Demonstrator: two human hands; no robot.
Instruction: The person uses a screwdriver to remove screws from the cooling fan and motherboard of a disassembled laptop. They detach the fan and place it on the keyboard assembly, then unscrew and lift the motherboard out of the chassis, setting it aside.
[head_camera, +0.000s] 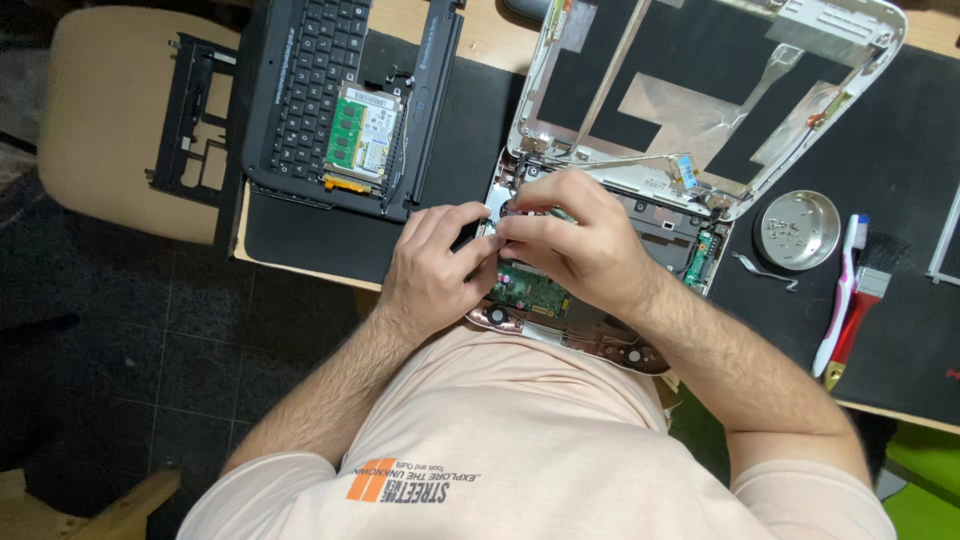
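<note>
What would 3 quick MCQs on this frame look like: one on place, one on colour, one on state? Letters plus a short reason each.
1. Where does the round metal dish sit?
A. on the stool
B. on the black mat, beside the toothbrush
C. inside the open laptop

2. What colour is the memory module lying on the removed keyboard?
A. green
B. red
C. blue

3. How does the laptop under the hands stand?
A. lid shut
B. open, screen panel fitted and lit
C. open, lid shell bare, base board exposed

Key:
1 B: the dish lies on the mat, just left of the toothbrush and the brush.
2 A: its board is plainly green.
3 C: the left hand and right hand meet over the uncovered green board; the lid shows only foil and tape.
</note>
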